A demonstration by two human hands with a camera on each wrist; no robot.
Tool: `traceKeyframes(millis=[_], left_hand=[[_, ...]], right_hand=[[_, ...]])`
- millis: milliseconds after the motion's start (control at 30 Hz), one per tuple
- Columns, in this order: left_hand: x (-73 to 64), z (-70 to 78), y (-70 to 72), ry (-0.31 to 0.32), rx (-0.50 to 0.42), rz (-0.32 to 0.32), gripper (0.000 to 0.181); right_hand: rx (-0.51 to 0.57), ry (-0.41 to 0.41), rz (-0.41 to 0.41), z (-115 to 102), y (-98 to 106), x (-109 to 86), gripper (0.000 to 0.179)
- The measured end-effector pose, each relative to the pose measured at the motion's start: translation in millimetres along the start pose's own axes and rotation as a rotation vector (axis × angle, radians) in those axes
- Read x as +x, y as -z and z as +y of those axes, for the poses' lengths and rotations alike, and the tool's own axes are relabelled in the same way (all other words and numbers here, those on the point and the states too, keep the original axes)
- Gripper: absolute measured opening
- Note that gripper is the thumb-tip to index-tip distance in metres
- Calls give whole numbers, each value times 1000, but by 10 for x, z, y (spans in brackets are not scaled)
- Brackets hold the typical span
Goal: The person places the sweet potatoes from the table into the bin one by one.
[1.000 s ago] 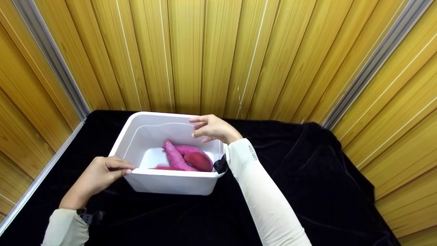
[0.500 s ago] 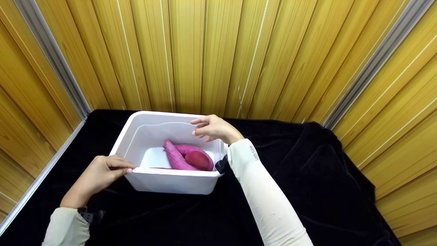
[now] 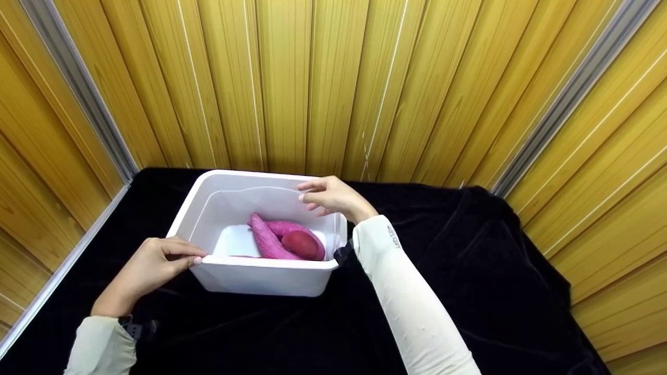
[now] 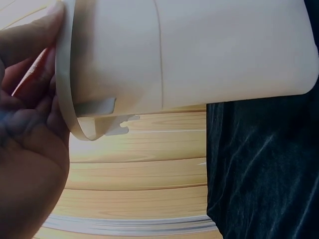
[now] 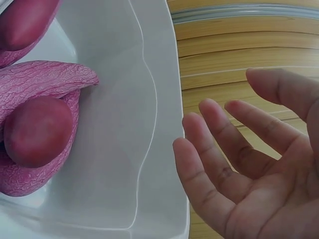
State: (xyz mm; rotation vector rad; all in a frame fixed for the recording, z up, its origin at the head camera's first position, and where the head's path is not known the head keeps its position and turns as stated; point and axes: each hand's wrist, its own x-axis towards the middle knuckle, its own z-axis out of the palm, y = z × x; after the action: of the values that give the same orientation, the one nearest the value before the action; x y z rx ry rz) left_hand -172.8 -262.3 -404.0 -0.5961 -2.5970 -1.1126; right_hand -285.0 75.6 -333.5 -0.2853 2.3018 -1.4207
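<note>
A white plastic tub point(image 3: 266, 278) stands on black cloth. Inside lie long pink wrinkled pieces point(image 3: 270, 240), which resemble sweet potatoes, and a smooth dark red oval piece point(image 3: 300, 245) against them. The right wrist view shows a second smooth red piece point(image 5: 22, 22). My left hand point(image 3: 156, 265) pinches the tub's rim at the front left corner. Over the back right part of the tub hovers my right hand point(image 3: 336, 198), fingers spread and loosely bent, holding nothing. The tub's front wall hides part of its contents in the head view.
Black cloth point(image 3: 458, 276) covers the surface and continues to the right of the tub. Yellow wood-patterned panels point(image 3: 333, 88) rise behind and at both sides. Grey metal strips point(image 3: 568, 104) run along the panel corners.
My right hand has drifted slightly to the right. A red piece near the tub's front wall shows less than one second ago. My left hand stays on the rim.
</note>
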Motion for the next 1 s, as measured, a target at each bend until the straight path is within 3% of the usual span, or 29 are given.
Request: traceKeyframes(millis=[333,567,800,1000], left_hand=[[16,-15,16,-120,13,-1,16],[58,34,57,-142,128,-35,11],[150,170,133,-39,246,-158,7],[239,329,161,39,279,-292,10]], right_hand=[[41,21,28,100,98,-58,38],[51,26,71,192,213,-115,34],[6,43,108,314,367,-182,37],[21,30,126,442,497,-284,42]])
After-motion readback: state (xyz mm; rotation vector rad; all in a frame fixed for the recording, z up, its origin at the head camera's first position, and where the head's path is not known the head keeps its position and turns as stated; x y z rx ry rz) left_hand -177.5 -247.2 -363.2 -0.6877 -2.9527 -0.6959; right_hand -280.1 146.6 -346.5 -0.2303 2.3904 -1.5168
